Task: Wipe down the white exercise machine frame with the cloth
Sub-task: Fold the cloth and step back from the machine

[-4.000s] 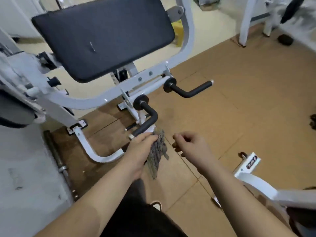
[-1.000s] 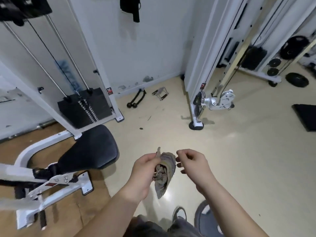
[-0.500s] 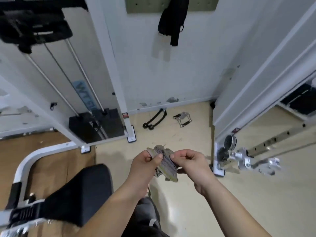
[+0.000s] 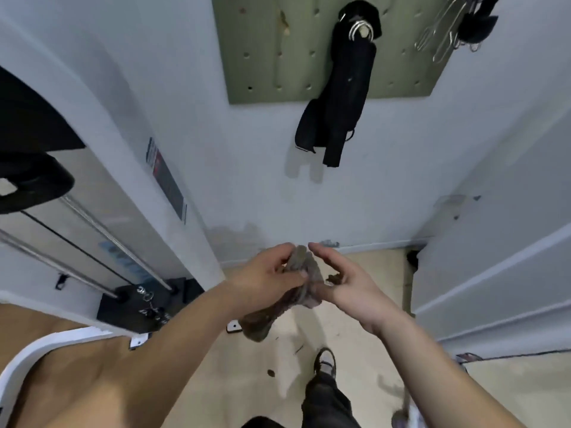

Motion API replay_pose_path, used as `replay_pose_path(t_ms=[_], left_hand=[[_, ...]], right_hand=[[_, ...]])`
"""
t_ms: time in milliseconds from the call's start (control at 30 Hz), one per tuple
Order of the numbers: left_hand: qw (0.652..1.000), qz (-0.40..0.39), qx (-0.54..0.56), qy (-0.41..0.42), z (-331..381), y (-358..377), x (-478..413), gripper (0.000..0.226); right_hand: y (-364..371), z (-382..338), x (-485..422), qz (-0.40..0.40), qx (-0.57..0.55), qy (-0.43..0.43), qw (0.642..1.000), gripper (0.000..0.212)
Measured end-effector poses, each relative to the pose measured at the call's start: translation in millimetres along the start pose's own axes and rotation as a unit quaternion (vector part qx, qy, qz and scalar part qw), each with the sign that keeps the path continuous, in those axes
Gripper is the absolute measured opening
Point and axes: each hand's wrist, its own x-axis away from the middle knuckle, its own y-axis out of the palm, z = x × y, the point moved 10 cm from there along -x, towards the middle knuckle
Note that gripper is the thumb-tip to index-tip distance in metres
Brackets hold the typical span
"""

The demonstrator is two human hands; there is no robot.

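Since half a second ago the right hand (image 4: 343, 282) has let go of its pinch and flattened out, and the view has swung up toward the wall, so the black seat pad is gone from the lower left.

Right now the left hand (image 4: 268, 273) is doing all the holding: fingers and thumb are curled round the bunched-up grey cloth (image 4: 292, 304), with a tail of it hanging down below the wrist. The right one is just open, fingers pretty much straight, palm turned toward the cloth, and the rag's upper end is lying against it. Both hands are up in front of the person, over the beige floor (image 4: 370, 350), not touching any equipment.

The white machine frame (image 4: 185, 242) is off to the left, a fat upright post with a sticker (image 4: 167, 180) on it, well apart from the cloth. A weight stack (image 4: 123, 310) sits at its foot.

On the wall straight ahead there's a green pegboard (image 4: 272, 41) with a black strap (image 4: 346, 97) dangling off a peg. One shoe (image 4: 324, 362) shows below the hands.
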Motion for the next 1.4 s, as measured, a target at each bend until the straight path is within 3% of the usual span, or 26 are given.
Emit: replay_pose_path(t_ms=[100, 233, 333, 367, 467, 500, 567, 600, 733, 800, 900, 1000, 1133, 1233, 1400], left_hand=[[0.999, 0.019, 0.032, 0.017, 39, -25, -51, 0.011], [0.992, 0.119, 0.008, 0.042, 87, -72, -95, 0.009], [0.984, 0.162, -0.06, 0.042, 103, -100, -110, 0.004], [0.987, 0.145, -0.048, 0.041, 106, -103, -113, 0.013], [0.997, 0.051, -0.059, 0.029, 107, -101, -126, 0.077], [0.995, 0.04, -0.088, 0.026, 109, -102, -132, 0.077], [0.984, 0.083, -0.155, 0.034, 117, -119, -138, 0.022], [0.975, 0.12, -0.178, 0.055, 128, -134, -138, 0.008], [0.971, 0.183, -0.116, 0.105, 181, -187, -141, 0.009], [0.972, 0.189, -0.081, 0.114, 207, -209, -148, 0.005], [0.973, 0.2, -0.026, 0.109, 234, -236, -162, 0.011], [0.96, 0.25, 0.076, 0.097, 251, -267, -171, 0.021], [0.939, 0.306, 0.073, 0.139, 271, -299, -188, 0.018], [0.93, 0.334, 0.04, 0.147, 268, -317, -207, 0.019], [0.892, 0.413, -0.11, 0.145, 243, -333, -242, 0.021]], right_hand=[[-25, -40, -61, -0.073, 0.001, -0.017, 0.997, 0.038], [-48, -78, -105, -0.154, 0.012, -0.001, 0.988, 0.042], [-64, -112, -126, -0.148, 0.018, -0.015, 0.989, 0.022], [-71, -127, -133, -0.125, 0.018, -0.028, 0.992, 0.016], [-85, -171, -151, -0.065, 0.028, -0.087, 0.994, 0.014], [-86, -186, -156, -0.059, 0.027, -0.099, 0.993, 0.014], [-84, -211, -163, -0.063, 0.029, -0.11, 0.991, 0.015], [-84, -223, -168, -0.068, 0.035, -0.113, 0.991, 0.015], [-88, -257, -182, -0.113, 0.121, -0.111, 0.98, 0.022], [-102, -279, -193, -0.065, 0.127, -0.119, 0.983, 0.025], [-130, -317, -204, 0.07, 0.022, -0.146, 0.987, 0.025], [-145, -343, -217, 0.154, -0.078, -0.162, 0.972, 0.025], [-160, -371, -233, 0.248, -0.138, -0.182, 0.941, 0.024], [-165, -392, -254, 0.296, -0.088, -0.212, 0.927, 0.018], [-163, -411, -305, 0.323, 0.137, -0.197, 0.916, 0.012]])
